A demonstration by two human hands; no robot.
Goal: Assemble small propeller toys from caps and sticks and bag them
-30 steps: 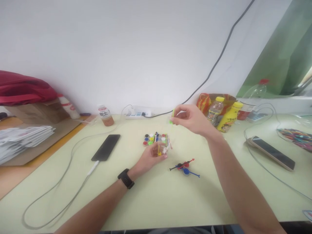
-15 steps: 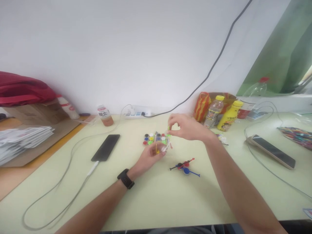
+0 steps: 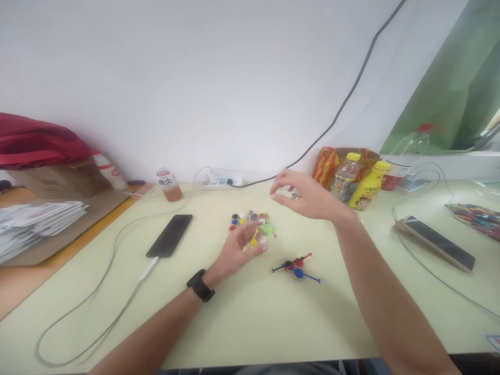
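My left hand (image 3: 239, 249) rests on the pale yellow table (image 3: 250, 323), with a black watch on its wrist. Its fingers pinch a small yellow stick piece (image 3: 254, 239). Just beyond it lies a cluster of small coloured discs and sticks (image 3: 250, 219), with a green piece (image 3: 267, 229) at its right edge. My right hand (image 3: 307, 195) hovers above and to the right of the cluster, its fingers loosely curled and apart with nothing visible between them. A small assembly of a blue disc with red, blue and black sticks (image 3: 297, 269) lies to the right of my left hand.
A black phone (image 3: 170, 235) on a white cable lies to the left. A second phone (image 3: 437, 243) lies to the right. Bottles (image 3: 365, 185) and a power strip (image 3: 221, 182) stand along the wall, and a brown bottle (image 3: 169, 185) stands at back left. Stacked papers (image 3: 35, 224) lie at far left.
My right hand came down to the cluster with the green stick, left it there and rose back empty. My left hand kept hold of the yellow piece and barely moved.
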